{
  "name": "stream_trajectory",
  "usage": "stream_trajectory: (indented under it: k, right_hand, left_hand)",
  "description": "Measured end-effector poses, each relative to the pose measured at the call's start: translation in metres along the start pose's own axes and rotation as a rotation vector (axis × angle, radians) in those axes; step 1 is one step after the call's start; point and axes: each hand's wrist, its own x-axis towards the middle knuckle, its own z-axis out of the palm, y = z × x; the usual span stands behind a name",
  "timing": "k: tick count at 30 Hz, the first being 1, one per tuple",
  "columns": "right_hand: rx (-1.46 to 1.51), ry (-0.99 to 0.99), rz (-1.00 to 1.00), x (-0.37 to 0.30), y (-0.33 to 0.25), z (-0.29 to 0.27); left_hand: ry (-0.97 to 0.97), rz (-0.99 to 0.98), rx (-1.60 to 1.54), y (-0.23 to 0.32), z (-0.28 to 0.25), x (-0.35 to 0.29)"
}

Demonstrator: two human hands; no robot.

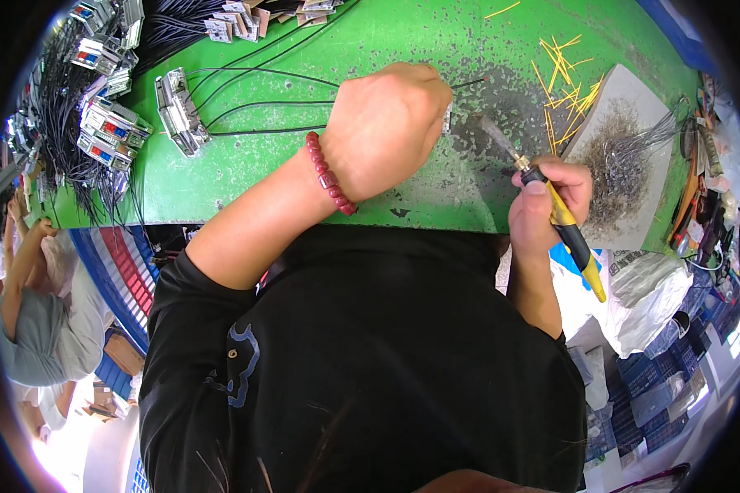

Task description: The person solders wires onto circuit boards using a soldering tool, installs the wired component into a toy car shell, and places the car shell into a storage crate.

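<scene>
My left hand (390, 123), a red bead bracelet on its wrist, is closed above the green table with its back up. Black cables (279, 105) run into it from a silver metal housing (181, 112) on the left. One cable tip sticks out past the knuckles, and the edge of a small pale part (446, 122) shows beside them; the fingertips are hidden. My right hand (551, 201) grips a yellow and black soldering iron (563, 215). Its metal tip points up and left, a short way right of my left hand.
Thin yellow sticks (559, 78) lie scattered beside a grey board (645, 123) covered in dark residue and fine wire. Metal housings with black cables (111, 131) pile up at the left, small boards (238, 18) at the back. Another person (37, 320) is at the far left.
</scene>
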Motion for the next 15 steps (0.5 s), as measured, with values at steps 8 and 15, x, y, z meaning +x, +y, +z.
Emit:
stream_trajectory:
  k: [8,15]
  right_hand:
    - [-0.376,-0.092,0.224,0.046,-0.02,0.016]
    - [-0.413,-0.223,0.109,0.073,0.0,0.032]
  left_hand:
    - [-0.017,0.003,0.014,-0.001,-0.001,-0.002]
    - [-0.023,0.014,-0.016,-0.002,-0.001,0.0]
